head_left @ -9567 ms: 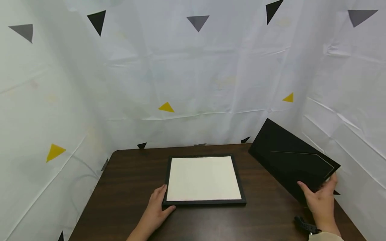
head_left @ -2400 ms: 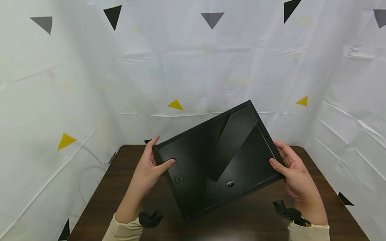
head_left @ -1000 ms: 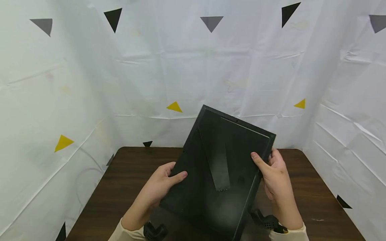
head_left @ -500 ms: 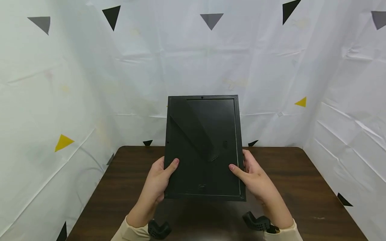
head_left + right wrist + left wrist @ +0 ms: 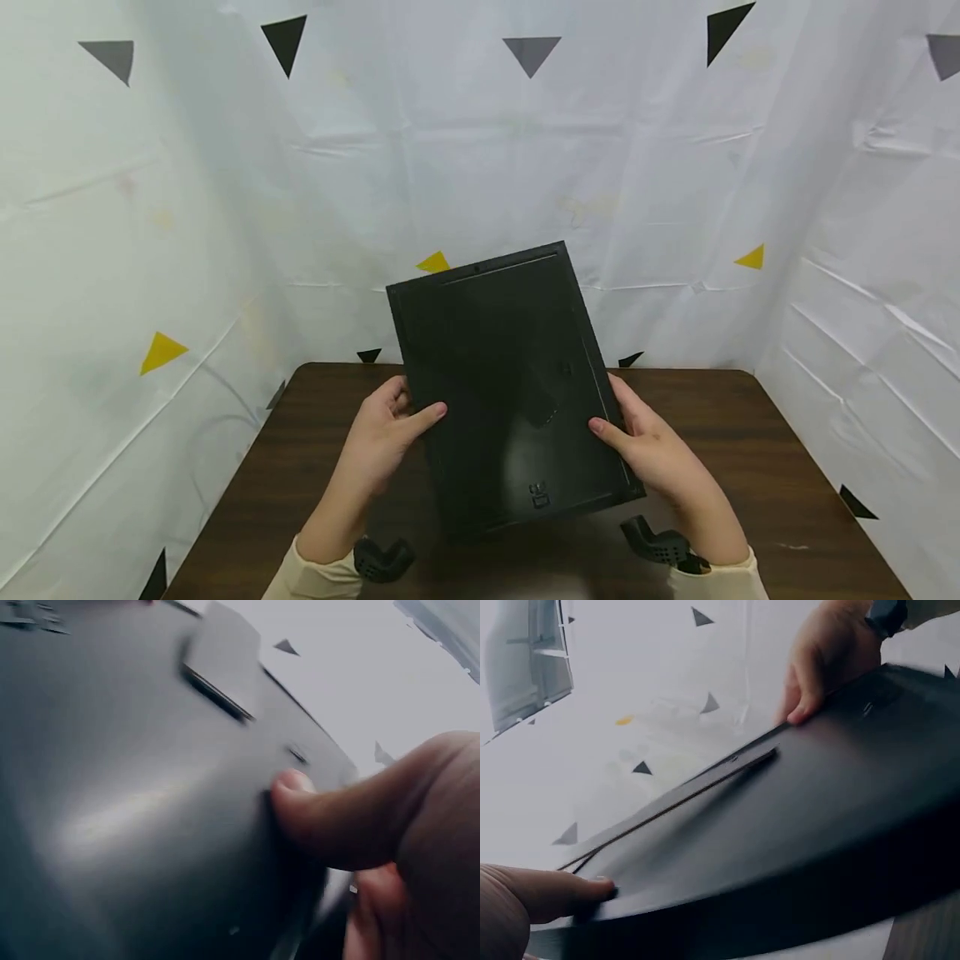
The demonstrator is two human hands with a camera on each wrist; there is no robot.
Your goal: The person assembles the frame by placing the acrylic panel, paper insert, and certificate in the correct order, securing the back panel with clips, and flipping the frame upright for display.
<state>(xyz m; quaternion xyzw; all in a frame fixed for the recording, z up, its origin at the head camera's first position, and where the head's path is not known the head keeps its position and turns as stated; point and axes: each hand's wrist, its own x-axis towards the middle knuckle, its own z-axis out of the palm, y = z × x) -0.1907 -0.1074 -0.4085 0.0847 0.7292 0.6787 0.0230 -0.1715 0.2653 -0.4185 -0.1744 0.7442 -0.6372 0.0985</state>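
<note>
A black picture frame (image 5: 495, 358) is held up above the table, its back toward me and tilted a little to the left. My left hand (image 5: 381, 432) grips its left edge, thumb on the back panel and fingers behind. On the right edge my right hand (image 5: 654, 446) pinches the frame the same way. The easel flap (image 5: 223, 660) stands slightly off the back panel in the right wrist view. A small metal hanger (image 5: 539, 495) shows near the lower edge. The front of the frame is hidden.
Beneath the hands is a dark brown wooden table (image 5: 757, 492). White sheets (image 5: 637, 167) with black, grey and yellow triangles hang behind it and at both sides. Each wrist carries a black strap mount (image 5: 656, 542).
The frame once lay on the table with its backing apart in the right hand. Later the closed frame is lifted, turned between both hands to upright, then tilted left.
</note>
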